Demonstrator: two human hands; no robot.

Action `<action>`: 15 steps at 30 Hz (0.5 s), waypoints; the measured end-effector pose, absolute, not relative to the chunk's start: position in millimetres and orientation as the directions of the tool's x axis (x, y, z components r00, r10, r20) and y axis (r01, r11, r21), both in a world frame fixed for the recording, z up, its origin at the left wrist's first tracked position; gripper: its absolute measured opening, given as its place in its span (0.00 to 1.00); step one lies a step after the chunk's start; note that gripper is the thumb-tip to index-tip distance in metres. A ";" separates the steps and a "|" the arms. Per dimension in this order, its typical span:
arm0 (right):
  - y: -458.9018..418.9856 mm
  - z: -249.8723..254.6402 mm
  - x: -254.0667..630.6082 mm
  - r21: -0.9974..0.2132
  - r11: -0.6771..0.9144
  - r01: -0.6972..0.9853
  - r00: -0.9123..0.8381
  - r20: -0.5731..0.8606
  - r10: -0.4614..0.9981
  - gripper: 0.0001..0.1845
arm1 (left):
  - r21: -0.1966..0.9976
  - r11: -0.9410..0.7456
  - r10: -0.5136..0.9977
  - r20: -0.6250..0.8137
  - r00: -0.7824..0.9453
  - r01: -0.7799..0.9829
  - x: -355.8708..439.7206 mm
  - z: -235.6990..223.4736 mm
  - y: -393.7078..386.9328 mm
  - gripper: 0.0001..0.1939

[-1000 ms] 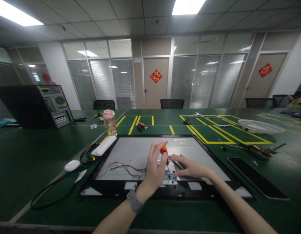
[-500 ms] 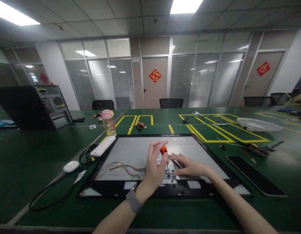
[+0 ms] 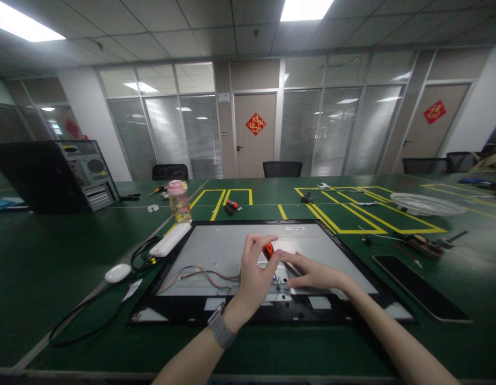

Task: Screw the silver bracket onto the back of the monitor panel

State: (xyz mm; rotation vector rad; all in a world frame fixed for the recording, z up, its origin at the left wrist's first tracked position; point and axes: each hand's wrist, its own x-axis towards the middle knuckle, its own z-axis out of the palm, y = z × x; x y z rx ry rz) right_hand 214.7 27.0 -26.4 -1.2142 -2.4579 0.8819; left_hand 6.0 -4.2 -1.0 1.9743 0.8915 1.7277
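Note:
My left hand [image 3: 257, 270], with a grey watch on its wrist, has its fingers curled round the orange-and-black handle of a screwdriver [image 3: 267, 251]. The tool stands nearly upright over a small metal bracket [image 3: 285, 297] on the back of a flat display panel [image 3: 215, 243]. Its tip is hard to make out. My right hand [image 3: 312, 272] rests low over the panel just right of the tool, fingers stretched and apart. Its fingertips are close to my left thumb; whether they touch is unclear. Thin coloured wires [image 3: 210, 275] run across the panel to the left.
A white power strip [image 3: 170, 240], a pink-lidded bottle [image 3: 179, 202] and a white mouse [image 3: 118, 273] lie left of the panel. At right are a black phone [image 3: 420, 289] and a brown-and-black tool [image 3: 424, 245]. A computer case [image 3: 43, 176] stands far left; red-handled pliers [image 3: 231, 205] lie beyond the panel.
My left thumb has shifted right and the screwdriver handle has turned and tilted slightly between the fingers. The right hand stays almost in place. The camera view has shifted a little.

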 end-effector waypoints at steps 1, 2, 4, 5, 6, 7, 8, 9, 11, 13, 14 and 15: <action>26.9 -26.4 214.8 -0.622 0.461 0.632 -0.612 -0.037 0.790 0.43 | 0.648 -0.731 0.671 0.739 0.052 0.215 5.5 -0.8 -5.1 0.12; 26.9 -26.6 215.0 -0.622 0.452 0.639 -0.605 -0.044 0.795 0.42 | 0.651 -0.729 0.674 0.736 0.056 0.211 4.9 -0.6 -5.9 0.14; 27.0 -27.0 215.5 -0.621 0.433 0.653 -0.592 -0.061 0.804 0.42 | 0.665 -0.722 0.684 0.727 0.054 0.191 4.3 -0.5 -6.6 0.18; 27.1 -27.3 215.8 -0.622 0.427 0.657 -0.588 -0.067 0.806 0.42 | 0.675 -0.717 0.691 0.721 0.052 0.175 4.3 -0.7 -6.2 0.19; 27.2 -27.6 216.1 -0.623 0.423 0.658 -0.586 -0.071 0.808 0.42 | 0.687 -0.710 0.701 0.712 0.053 0.157 4.7 -1.1 -5.4 0.20; 27.4 -27.8 216.3 -0.623 0.422 0.658 -0.585 -0.071 0.808 0.42 | 0.699 -0.701 0.710 0.702 0.055 0.143 5.3 -1.6 -4.3 0.21; 27.5 -27.9 216.3 -0.624 0.422 0.657 -0.585 -0.069 0.808 0.42 | 0.709 -0.693 0.720 0.692 0.060 0.134 6.2 -2.1 -2.9 0.21; 27.6 -28.0 216.3 -0.625 0.423 0.656 -0.585 -0.067 0.808 0.42 | 0.715 -0.686 0.726 0.685 0.063 0.133 7.0 -2.6 -1.6 0.21; 27.9 -27.8 216.0 -0.626 0.433 0.649 -0.593 -0.059 0.803 0.42 | 0.706 -0.691 0.719 0.692 0.056 0.155 8.5 -2.8 0.2 0.20; 28.2 -27.3 215.6 -0.623 0.451 0.639 -0.608 -0.050 0.792 0.42 | 0.675 -0.714 0.693 0.720 0.047 0.188 8.8 -1.8 0.1 0.18; 28.3 -27.1 215.4 -0.621 0.459 0.636 -0.615 -0.047 0.787 0.42 | 0.658 -0.726 0.678 0.734 0.046 0.202 8.5 -1.0 -0.8 0.16; 28.3 -26.8 215.3 -0.619 0.464 0.634 -0.619 -0.046 0.784 0.42 | 0.642 -0.737 0.664 0.746 0.047 0.210 7.9 -0.1 -2.0 0.15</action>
